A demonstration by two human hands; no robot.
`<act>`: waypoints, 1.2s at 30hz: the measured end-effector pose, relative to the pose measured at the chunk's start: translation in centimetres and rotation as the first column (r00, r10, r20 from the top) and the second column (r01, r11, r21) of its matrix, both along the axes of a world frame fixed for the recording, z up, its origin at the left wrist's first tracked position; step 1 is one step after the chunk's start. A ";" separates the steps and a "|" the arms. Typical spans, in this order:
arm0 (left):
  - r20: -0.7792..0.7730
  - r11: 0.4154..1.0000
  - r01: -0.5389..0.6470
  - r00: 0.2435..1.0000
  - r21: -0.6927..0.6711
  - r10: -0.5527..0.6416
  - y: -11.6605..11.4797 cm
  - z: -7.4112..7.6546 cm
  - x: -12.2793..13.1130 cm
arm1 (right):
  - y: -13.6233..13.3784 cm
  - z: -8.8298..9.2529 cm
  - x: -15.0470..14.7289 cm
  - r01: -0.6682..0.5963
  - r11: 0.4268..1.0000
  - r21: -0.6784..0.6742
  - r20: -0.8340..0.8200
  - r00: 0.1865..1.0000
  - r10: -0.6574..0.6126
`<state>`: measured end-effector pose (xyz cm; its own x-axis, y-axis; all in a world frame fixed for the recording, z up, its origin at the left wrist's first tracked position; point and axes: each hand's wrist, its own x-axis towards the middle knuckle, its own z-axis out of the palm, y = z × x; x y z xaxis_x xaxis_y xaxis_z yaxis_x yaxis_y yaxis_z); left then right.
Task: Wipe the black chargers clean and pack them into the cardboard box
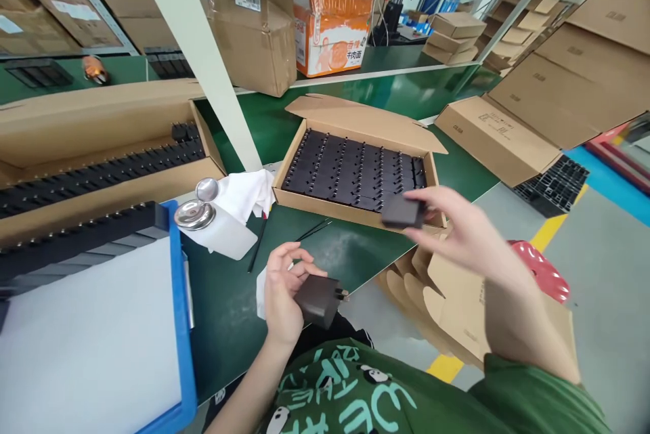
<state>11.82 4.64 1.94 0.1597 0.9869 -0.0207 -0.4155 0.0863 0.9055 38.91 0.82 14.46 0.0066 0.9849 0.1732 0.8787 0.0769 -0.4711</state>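
Note:
My left hand (280, 292) grips a dark brown plug adapter (319, 299) with metal prongs, held low near the front edge of the green table (284, 244). My right hand (460, 227) pinches a second dark adapter (402, 211) at the near right corner of an open cardboard box (355, 121). That box holds several rows of the same dark adapters (350, 170). A white cloth (261, 288) lies under my left hand.
A white dispenser bottle with a metal top (203, 214) and a crumpled white cloth (246, 191) sit left of the box. Black tweezers (313, 229) lie on the table. A blue tray (179, 312) stands at left. Flat cartons (548, 95) and a red stool (541, 271) are at right.

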 end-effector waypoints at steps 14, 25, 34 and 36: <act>0.042 0.789 -0.594 0.794 -0.158 0.606 0.9 4.6 -11.9 | 4.8 -5.9 15.6 0.056 0.897 -0.439 0.319 0.943 0.097; 0.104 0.818 -0.559 0.813 -0.137 0.573 0.2 3.3 -10.3 | 0.2 -3.9 -5.8 -0.364 0.931 0.035 -0.040 0.930 0.366; 0.053 0.768 -0.641 0.767 0.016 0.639 -1.6 2.2 -9.5 | 0.4 -8.9 -23.5 -0.526 0.830 0.186 -0.421 0.721 0.551; -0.011 0.767 -0.641 0.767 0.028 0.641 -1.8 1.7 -11.4 | 1.0 -9.2 -24.0 -0.568 0.809 0.153 -0.421 0.703 0.573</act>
